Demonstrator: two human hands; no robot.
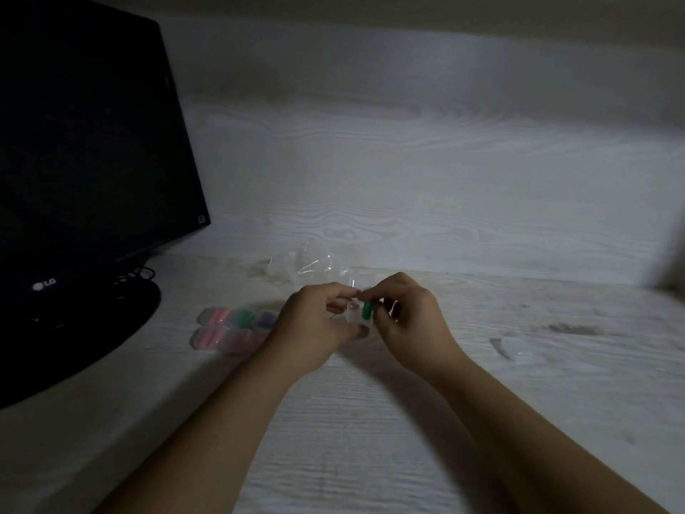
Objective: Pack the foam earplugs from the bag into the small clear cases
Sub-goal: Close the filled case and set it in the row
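While filled cases (pixel 231 328) sit left on the tabletop (pixel 370 421), the left hand (pixel 315 324) grips a clear case (pixel 354 316), right hand (pixel 407 320) pinching a green earplug (pixel 366 310) in; bag (pixel 311 267) behind, task seemingly well underway.

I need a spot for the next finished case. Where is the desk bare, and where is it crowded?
Bare: the desk between the forearms, and the stretch right of the right hand up to the empty cases. Crowded: filled cases beside the left hand, bag behind, monitor far left.
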